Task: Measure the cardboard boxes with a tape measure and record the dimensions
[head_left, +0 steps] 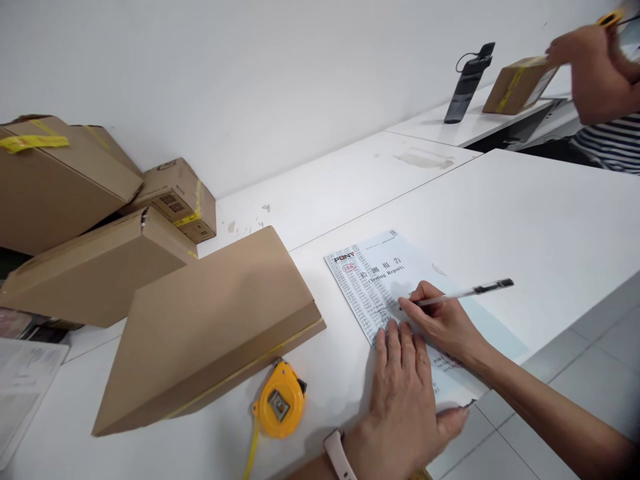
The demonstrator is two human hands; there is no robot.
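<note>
A light blue testing report (373, 257) lies on the white table, its printed cover facing up. My left hand (403, 400) rests flat on the lower part of the report, fingers stretched out, a pale band on the wrist. Just above it, my right hand (445, 323) grips a pen (473, 291) with a clear barrel and black end, its tip close to the cover. To the left of my left hand sits an orange tape measure (280, 403) with some yellow tape pulled out. A closed cardboard box (215, 320) lies beside it.
Several cardboard boxes (170, 193) are stacked at the left against the wall. A dark water bottle (467, 87) and a taped box (517, 87) stand at the back right, near another person's arms (595, 73). The table's front edge runs along the right, above a tiled floor (565, 373).
</note>
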